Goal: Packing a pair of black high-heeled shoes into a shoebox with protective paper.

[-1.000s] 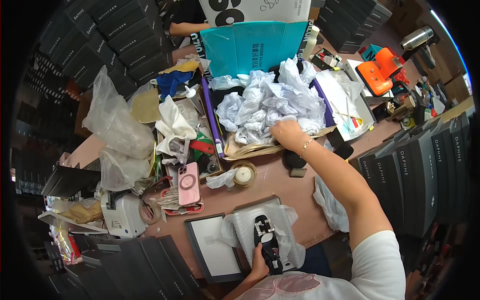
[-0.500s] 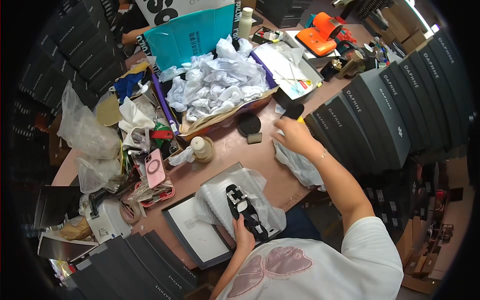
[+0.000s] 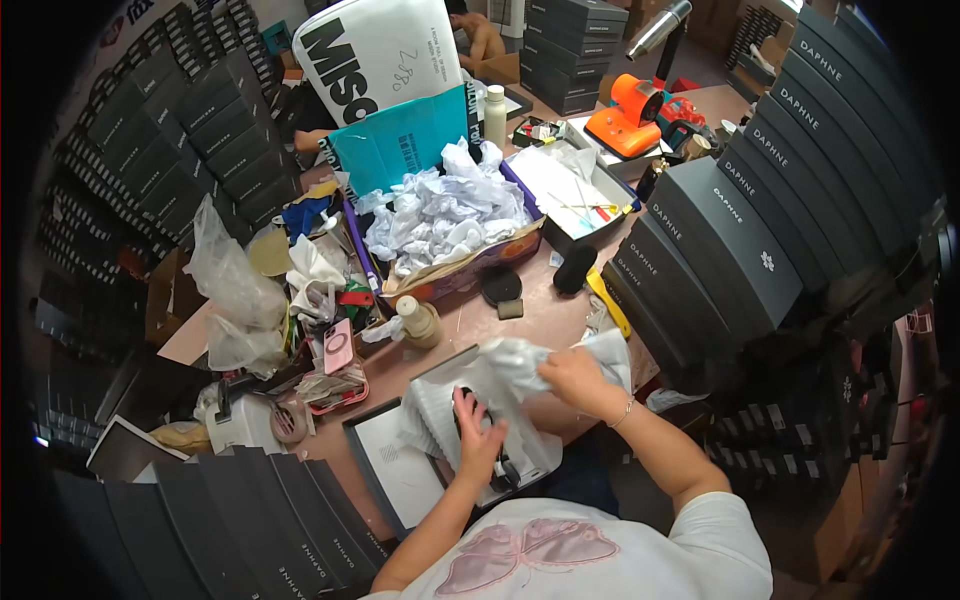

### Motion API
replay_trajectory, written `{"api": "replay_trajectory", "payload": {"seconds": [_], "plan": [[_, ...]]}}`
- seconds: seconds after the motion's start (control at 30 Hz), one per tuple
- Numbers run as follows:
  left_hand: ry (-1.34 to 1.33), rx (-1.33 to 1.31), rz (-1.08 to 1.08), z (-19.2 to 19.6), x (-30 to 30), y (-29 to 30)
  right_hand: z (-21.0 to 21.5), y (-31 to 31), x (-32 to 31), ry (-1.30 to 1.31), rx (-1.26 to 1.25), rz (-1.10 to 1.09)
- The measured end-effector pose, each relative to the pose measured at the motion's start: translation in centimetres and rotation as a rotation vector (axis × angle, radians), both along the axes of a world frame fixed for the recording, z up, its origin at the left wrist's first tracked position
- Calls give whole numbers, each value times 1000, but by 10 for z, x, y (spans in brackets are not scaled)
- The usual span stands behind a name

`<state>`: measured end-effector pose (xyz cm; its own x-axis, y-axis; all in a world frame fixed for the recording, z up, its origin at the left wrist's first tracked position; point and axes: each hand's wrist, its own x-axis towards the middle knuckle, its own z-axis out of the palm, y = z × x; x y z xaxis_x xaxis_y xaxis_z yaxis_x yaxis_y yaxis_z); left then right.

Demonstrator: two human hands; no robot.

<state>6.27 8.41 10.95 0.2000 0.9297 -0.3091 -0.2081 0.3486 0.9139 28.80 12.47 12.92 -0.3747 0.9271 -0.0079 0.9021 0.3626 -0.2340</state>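
Observation:
A shoe box point(image 3: 545, 462) with white wrapping paper point(image 3: 428, 412) in it lies before me. Inside it is a black shoe point(image 3: 510, 470), mostly covered by my left hand point(image 3: 480, 438). That hand rests on the shoe with its fingers spread. To the right, my right hand point(image 3: 580, 382) grips a crumpled length of white tissue paper point(image 3: 515, 365), which stretches out on both sides of the fist and hangs over the box's far right part. At the box's left lies a grey-edged lid point(image 3: 395, 462), its white inside facing up.
Behind stands a carton heaped with crumpled white paper point(image 3: 450, 215). Dark shoe boxes point(image 3: 700, 240) are stacked at right, with more boxes point(image 3: 230, 510) at front left. A pink phone point(image 3: 339, 346), a capped bottle point(image 3: 415, 320) and an orange tape dispenser point(image 3: 625, 120) are on the table.
My right hand has come back toward the box, bringing the tissue paper from the table's right edge. My left hand has shifted from the shoe's side onto its top. The view has tilted up.

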Motion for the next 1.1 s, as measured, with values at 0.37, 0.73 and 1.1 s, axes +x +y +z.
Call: {"api": "replay_trajectory", "payload": {"seconds": [0.37,0.73,1.1], "plan": [[-687,-367,428,-9,-58,13,38,-97,-154,501,132,369],[-464,-332,435,-11,-152,-42,34,-97,-121,1119,-777,136],[790,920,410,41,-211,14,65,-125,-75,1210,-475,-404]]}}
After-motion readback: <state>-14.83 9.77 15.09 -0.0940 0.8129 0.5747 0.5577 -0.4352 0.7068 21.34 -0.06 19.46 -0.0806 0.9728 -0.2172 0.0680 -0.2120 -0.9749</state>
